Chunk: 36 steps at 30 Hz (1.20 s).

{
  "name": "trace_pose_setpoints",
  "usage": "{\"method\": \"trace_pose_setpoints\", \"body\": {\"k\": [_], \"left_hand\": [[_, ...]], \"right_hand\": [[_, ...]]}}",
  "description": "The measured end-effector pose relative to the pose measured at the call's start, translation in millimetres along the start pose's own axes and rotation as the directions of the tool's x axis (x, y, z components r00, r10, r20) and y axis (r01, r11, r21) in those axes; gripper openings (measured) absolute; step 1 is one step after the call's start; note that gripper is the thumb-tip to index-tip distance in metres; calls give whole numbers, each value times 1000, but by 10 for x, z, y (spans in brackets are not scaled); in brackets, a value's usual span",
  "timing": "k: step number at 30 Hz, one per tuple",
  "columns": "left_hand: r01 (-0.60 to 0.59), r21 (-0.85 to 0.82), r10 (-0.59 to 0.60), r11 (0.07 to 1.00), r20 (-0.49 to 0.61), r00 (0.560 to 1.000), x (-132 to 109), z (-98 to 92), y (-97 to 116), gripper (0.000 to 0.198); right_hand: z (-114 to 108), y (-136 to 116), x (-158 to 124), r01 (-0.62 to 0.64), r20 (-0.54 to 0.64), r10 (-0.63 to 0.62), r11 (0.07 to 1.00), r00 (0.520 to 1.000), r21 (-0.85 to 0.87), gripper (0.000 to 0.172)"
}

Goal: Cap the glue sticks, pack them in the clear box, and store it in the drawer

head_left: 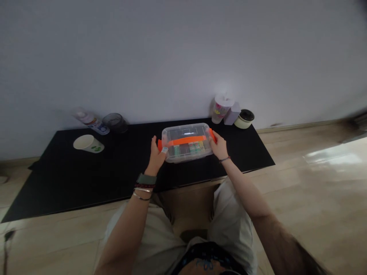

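Note:
A clear plastic storage box point(186, 152) with an orange carrying handle and orange side latches is held between my two hands over the black table. Through its walls I see small green and white items, too blurred to name. My left hand point(156, 156) grips the box's left end by the orange latch, with the thumb toward the lid. At the opposite end my right hand point(218, 146) is closed on the right side, by the other latch. I cannot tell whether the box's underside touches the table. The lid is on.
On the black table point(86, 183) stand a white paper cup point(88, 144), a spray bottle point(91, 121) and a dark cup point(115, 124) at the left. A lidded tumbler point(220, 109), a pale box point(232, 114) and a cream pot point(244, 120) stand back right, near the wall.

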<state>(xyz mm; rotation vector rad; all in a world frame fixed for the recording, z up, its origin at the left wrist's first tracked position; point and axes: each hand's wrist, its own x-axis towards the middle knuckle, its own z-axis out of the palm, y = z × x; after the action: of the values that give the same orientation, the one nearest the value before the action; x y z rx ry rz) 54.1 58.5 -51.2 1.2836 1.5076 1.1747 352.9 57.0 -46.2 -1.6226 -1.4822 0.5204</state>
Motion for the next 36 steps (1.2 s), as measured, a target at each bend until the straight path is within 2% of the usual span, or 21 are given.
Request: {"method": "trace_pose_setpoints", "body": {"k": [3,6,9,11,13,16,19,25,31,36], "left_hand": [[140,-181,-146,973,-23,989,-29,36,43,81],[294,-374,-314,880,7,950,-45,50,94,73],[368,-466,-376,804,81,923,-51,35,125,57],[368,-502,-351,783,132,927,-53,27,126,48],[330,-527,-307,783,135,942,-49,33,111,48],[177,-513,-194,840,20,981,-26,63,71,55],[78,-439,-107,895,-41,993,3,97,35,63],[83,-312,-86,946,6,996,16,159,9,84],[56,-232,-62,971,-21,998,24,169,-7,78],[33,-191,-38,981,-24,999,17,133,59,76]], "right_hand": [[4,-50,-7,-18,-28,17,999,999,-33,46],[-3,-77,-6,-24,-20,24,999,1000,-32,45],[-22,-66,10,-12,-17,11,1000,1000,-24,47],[-22,-45,25,40,-6,-40,999,999,2,53],[9,-20,37,76,31,-78,995,996,57,62],[106,16,36,70,68,-80,988,995,137,69],[198,36,16,69,19,-72,988,997,137,67],[211,7,-11,43,20,-45,994,999,96,63],[211,-2,-8,41,18,-43,994,999,105,62],[199,-18,-6,26,33,-29,997,999,79,62]]}}
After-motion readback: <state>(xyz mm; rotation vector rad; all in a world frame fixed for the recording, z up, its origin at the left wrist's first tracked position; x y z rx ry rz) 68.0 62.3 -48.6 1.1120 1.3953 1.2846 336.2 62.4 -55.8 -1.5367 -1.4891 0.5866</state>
